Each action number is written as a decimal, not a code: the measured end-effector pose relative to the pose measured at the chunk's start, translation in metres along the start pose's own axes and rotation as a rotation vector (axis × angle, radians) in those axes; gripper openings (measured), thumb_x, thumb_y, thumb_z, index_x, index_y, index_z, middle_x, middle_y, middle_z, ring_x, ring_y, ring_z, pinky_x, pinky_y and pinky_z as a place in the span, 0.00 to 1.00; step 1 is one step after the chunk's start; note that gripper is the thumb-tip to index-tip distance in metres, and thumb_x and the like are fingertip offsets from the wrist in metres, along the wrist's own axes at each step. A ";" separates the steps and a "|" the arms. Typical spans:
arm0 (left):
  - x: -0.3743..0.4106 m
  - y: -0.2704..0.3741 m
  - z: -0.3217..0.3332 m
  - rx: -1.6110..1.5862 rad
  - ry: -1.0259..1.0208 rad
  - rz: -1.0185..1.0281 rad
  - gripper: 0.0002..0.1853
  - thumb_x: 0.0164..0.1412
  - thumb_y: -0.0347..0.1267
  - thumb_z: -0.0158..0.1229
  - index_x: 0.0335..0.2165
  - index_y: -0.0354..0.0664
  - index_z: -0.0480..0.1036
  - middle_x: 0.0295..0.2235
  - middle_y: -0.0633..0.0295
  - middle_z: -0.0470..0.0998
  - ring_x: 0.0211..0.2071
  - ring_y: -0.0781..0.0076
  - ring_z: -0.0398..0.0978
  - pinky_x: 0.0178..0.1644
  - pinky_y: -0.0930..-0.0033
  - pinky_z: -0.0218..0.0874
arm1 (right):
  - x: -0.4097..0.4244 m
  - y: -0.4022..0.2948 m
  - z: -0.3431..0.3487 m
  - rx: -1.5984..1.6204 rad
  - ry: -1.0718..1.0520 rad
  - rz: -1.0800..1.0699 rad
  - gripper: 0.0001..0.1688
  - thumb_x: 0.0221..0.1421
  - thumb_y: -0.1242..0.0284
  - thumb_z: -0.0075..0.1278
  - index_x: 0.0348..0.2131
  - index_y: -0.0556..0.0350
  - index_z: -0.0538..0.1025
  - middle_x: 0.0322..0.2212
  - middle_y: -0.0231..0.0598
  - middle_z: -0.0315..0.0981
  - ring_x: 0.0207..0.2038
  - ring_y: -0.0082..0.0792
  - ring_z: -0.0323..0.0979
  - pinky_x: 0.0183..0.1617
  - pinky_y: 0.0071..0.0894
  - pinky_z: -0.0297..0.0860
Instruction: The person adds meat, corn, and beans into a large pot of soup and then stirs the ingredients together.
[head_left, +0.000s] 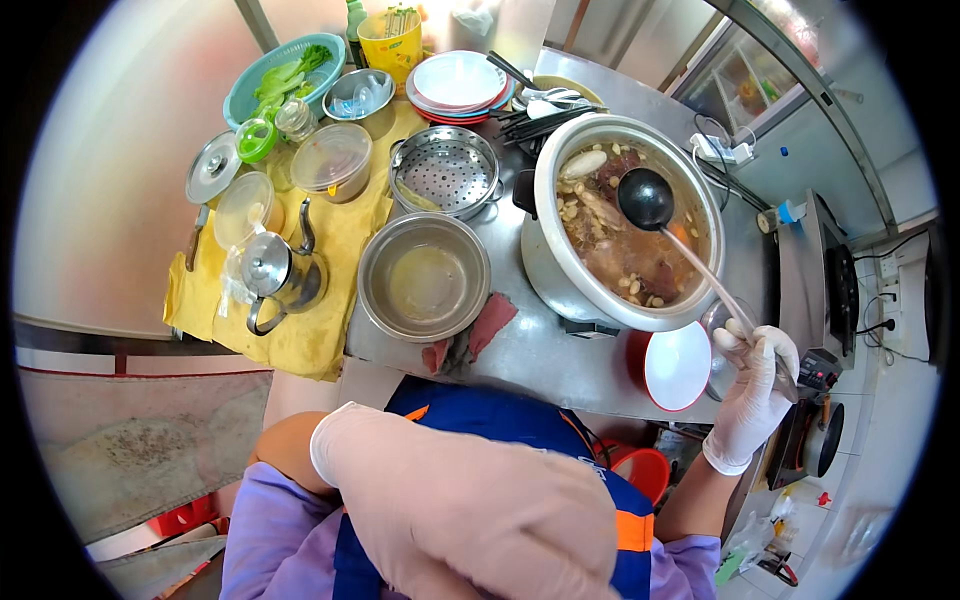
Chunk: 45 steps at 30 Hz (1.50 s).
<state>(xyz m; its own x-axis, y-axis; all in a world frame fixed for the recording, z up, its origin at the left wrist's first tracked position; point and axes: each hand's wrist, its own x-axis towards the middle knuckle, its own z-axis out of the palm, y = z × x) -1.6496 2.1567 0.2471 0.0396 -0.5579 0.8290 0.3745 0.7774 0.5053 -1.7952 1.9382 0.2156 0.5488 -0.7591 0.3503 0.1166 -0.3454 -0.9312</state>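
Note:
My right hand (754, 390), in a thin white glove, grips the metal handle of a ladle (645, 199). The ladle's black bowl is over the broth in a large pot (544, 262), and I cannot tell whether it touches the liquid. Meat pieces, pale beans and a bit of orange vegetable show in the broth (615, 277). Close to the camera is my left hand (480, 502), also gloved; its fingers are blurred and partly cut off, so any grip is hidden. A white bowl with a red outside (677, 366) stands between the pot and my right hand.
Left of the pot are a steel basin (424, 277), a perforated steamer (445, 169) and a reddish cloth (491, 322) at the steel counter's edge. A metal kettle (281, 270) and lidded tubs (332, 161) stand on yellow cloth. Stacked plates (459, 79) and utensils (544, 112) are behind.

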 end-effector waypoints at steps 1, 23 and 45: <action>0.000 -0.003 -0.005 0.002 0.025 0.020 0.20 0.55 0.34 0.58 0.42 0.28 0.71 0.28 0.54 0.73 0.27 0.58 0.71 0.32 0.61 0.61 | 0.000 0.001 0.000 -0.027 -0.030 0.003 0.09 0.59 0.73 0.42 0.37 0.61 0.68 0.31 0.51 0.74 0.32 0.35 0.76 0.41 0.31 0.71; -0.021 0.006 -0.037 -0.124 0.187 -0.257 0.16 0.54 0.33 0.59 0.38 0.31 0.73 0.32 0.55 0.74 0.33 0.57 0.70 0.41 0.58 0.59 | 0.022 -0.019 0.032 -0.114 -0.292 0.149 0.06 0.56 0.80 0.44 0.34 0.65 0.70 0.27 0.46 0.76 0.33 0.29 0.75 0.41 0.23 0.68; -0.112 0.021 -0.031 0.189 1.025 -0.279 0.14 0.49 0.40 0.63 0.32 0.45 0.74 0.17 0.70 0.64 0.21 0.74 0.62 0.39 0.61 0.59 | 0.040 -0.018 0.034 -0.047 -0.345 0.257 0.05 0.56 0.81 0.44 0.34 0.65 0.70 0.27 0.43 0.75 0.31 0.28 0.75 0.35 0.21 0.70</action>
<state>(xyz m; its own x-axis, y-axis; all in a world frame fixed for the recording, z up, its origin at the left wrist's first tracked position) -1.6176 2.2268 0.1574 0.7649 -0.6313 0.1280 0.3444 0.5687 0.7469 -1.7468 1.9332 0.2434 0.8009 -0.5971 0.0458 -0.0932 -0.1998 -0.9754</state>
